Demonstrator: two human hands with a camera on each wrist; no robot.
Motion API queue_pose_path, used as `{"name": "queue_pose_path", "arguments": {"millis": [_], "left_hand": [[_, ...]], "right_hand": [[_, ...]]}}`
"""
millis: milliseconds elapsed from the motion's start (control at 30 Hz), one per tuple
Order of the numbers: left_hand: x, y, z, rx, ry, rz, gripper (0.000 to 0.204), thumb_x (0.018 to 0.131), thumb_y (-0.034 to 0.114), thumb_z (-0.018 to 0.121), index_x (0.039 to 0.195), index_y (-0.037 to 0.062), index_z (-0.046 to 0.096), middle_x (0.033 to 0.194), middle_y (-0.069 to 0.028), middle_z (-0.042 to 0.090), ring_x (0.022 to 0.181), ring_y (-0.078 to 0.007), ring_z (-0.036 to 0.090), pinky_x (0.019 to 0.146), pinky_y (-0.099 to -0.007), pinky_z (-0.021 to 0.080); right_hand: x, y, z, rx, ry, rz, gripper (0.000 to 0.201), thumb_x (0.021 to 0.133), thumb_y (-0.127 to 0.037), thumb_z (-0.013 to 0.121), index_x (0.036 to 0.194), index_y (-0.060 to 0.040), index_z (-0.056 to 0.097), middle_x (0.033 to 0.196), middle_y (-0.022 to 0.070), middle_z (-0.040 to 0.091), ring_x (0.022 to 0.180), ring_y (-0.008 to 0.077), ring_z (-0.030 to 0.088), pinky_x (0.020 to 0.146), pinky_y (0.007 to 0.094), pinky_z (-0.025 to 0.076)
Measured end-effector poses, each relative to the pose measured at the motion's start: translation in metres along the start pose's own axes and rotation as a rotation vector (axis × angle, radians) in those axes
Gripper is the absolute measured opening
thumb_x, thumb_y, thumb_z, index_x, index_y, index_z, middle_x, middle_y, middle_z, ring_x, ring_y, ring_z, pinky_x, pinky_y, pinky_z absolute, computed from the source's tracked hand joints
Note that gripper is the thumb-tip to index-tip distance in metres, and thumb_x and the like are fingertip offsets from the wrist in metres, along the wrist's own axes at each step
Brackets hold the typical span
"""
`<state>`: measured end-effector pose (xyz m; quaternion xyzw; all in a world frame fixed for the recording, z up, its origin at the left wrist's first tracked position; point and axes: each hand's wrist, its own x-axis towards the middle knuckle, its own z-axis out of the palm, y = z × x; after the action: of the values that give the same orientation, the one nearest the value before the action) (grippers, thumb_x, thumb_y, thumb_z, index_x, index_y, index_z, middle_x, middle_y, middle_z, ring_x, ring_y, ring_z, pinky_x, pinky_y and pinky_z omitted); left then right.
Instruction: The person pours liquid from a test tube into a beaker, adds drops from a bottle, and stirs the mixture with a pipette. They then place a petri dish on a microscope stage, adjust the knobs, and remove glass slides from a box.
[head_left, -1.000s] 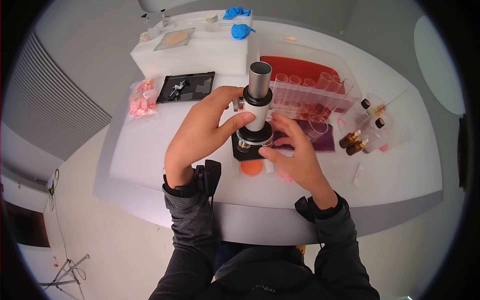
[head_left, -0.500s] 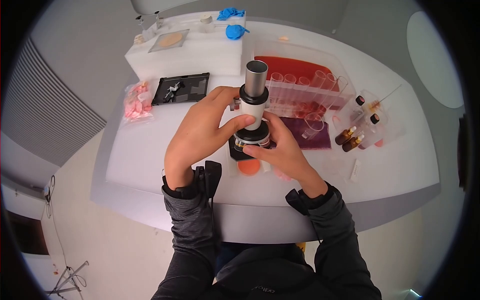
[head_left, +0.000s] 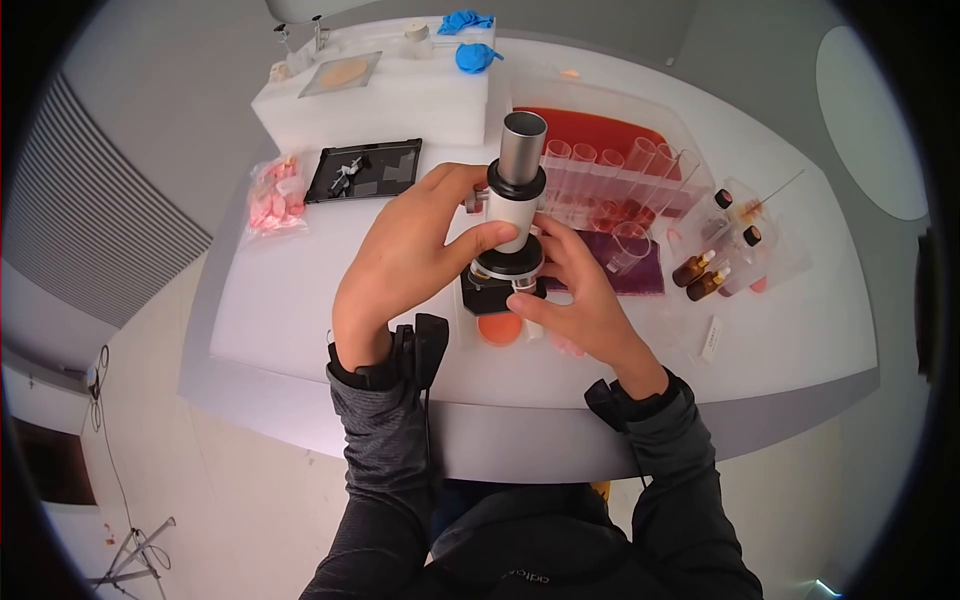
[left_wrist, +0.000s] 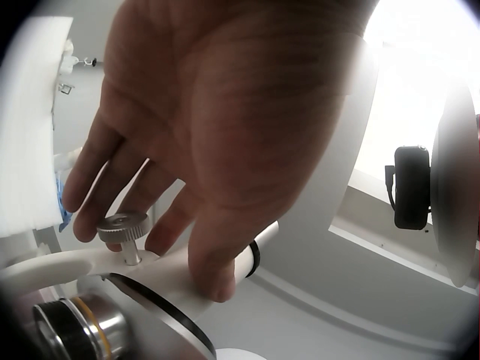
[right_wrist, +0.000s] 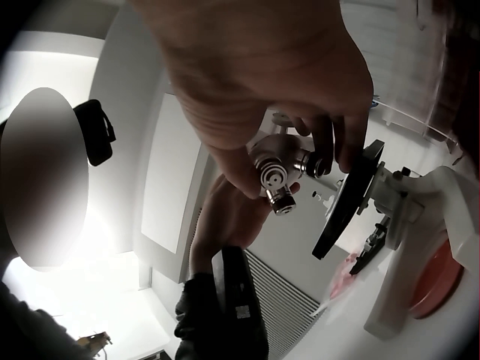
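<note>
A microscope (head_left: 512,215) with a silver eyepiece tube stands upright in the head view. My left hand (head_left: 400,255) holds its white tube from the left, thumb across the front. In the left wrist view, the fingers of that hand (left_wrist: 232,112) curve past the ridged focus knob (left_wrist: 124,226), with a gold-banded objective (left_wrist: 96,328) below. My right hand (head_left: 590,310) grips the objective turret from the right. The right wrist view shows this hand's (right_wrist: 262,67) thumb against the objectives (right_wrist: 273,177), beside the black stage (right_wrist: 351,199). Some fingertips are hidden.
Behind and right are test tubes (head_left: 610,170) in a rack, a beaker (head_left: 628,247) on a purple mat and dropper bottles (head_left: 705,280). A red-orange dish (head_left: 500,328) sits at the microscope's base. At left lie a black tray (head_left: 380,175) and a pink bag (head_left: 277,197).
My right thumb went left across the turret, then came back right. The objectives below the turret show at different positions than before. My left hand keeps its hold on the tube.
</note>
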<state>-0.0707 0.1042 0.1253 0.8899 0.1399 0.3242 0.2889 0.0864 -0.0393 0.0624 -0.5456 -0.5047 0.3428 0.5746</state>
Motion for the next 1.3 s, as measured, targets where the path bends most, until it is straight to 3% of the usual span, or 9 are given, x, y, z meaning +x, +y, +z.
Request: {"name": "queue_pose_path", "arguments": {"millis": [167,367,467,767,1067,1167,1300], "left_hand": [[0.0,0.0,-0.001,0.022,-0.001,0.001,0.049,0.085,0.031,0.074,0.121,0.0016,0.059,0.104,-0.0163,0.064,0.093,-0.033,0.063,0.08,-0.0384,0.05],[0.0,0.0,0.0,0.02,-0.009,-0.006,0.048,0.085,0.031,0.074,0.12,0.0021,0.059,0.104,-0.0156,0.063,0.091,-0.0329,0.063,0.079,-0.0379,0.05],[0.0,-0.002,0.001,0.019,0.0,0.004,0.048,0.085,0.031,0.074,0.12,0.0022,0.058,0.104,-0.0151,0.063,0.091,-0.0328,0.062,0.078,-0.038,0.049],[0.0,-0.002,0.0,0.019,-0.01,-0.01,0.049,0.085,0.032,0.073,0.12,0.0024,0.059,0.103,-0.0142,0.063,0.09,-0.0323,0.062,0.079,-0.0379,0.049],[0.0,-0.002,0.0,0.018,-0.013,-0.013,0.05,0.085,0.033,0.073,0.122,0.0028,0.058,0.104,-0.0145,0.063,0.091,-0.0317,0.062,0.079,-0.0377,0.049],[0.0,-0.002,0.001,0.021,-0.009,-0.005,0.051,0.085,0.033,0.073,0.122,0.0029,0.058,0.103,-0.0143,0.063,0.091,-0.0314,0.062,0.079,-0.0375,0.049],[0.0,-0.002,0.0,0.012,-0.015,-0.012,0.051,0.085,0.033,0.074,0.122,0.003,0.058,0.103,-0.0138,0.062,0.091,-0.0307,0.062,0.079,-0.037,0.049]], "right_hand": [[0.0,0.0,0.004,-0.156,0.07,-0.07,0.088,0.075,-0.028,0.084,0.144,-0.0047,0.036,0.12,0.0116,0.058,0.107,0.0204,0.056,0.094,0.0344,0.044],[-0.001,-0.017,0.017,-0.373,0.168,0.035,0.086,0.071,-0.034,0.086,0.138,-0.0041,0.043,0.111,0.0114,0.06,0.099,0.0201,0.059,0.086,0.0345,0.048],[0.003,-0.009,0.026,-0.36,0.215,-0.06,0.082,0.072,-0.036,0.085,0.136,-0.0038,0.044,0.101,0.0097,0.06,0.093,0.019,0.06,0.08,0.0341,0.05],[0.005,-0.009,0.039,-0.46,0.251,-0.016,0.079,0.074,-0.037,0.083,0.131,-0.0023,0.042,0.075,0.0037,0.059,0.061,0.0158,0.061,0.058,0.0304,0.05],[0.006,-0.015,0.044,-0.428,0.265,0.064,0.08,0.073,-0.041,0.084,0.13,-0.0044,0.043,0.072,0.004,0.062,0.056,0.0161,0.063,0.056,0.0295,0.049],[0.007,-0.004,0.044,-0.464,0.305,-0.028,0.078,0.074,-0.041,0.083,0.13,-0.0047,0.043,0.071,0.0038,0.063,0.056,0.0169,0.063,0.055,0.0311,0.049],[0.005,-0.006,0.039,-0.344,0.242,0.007,0.075,0.075,-0.04,0.082,0.13,-0.0064,0.044,0.082,0.0069,0.066,0.067,0.0212,0.067,0.064,0.0333,0.052]]}}
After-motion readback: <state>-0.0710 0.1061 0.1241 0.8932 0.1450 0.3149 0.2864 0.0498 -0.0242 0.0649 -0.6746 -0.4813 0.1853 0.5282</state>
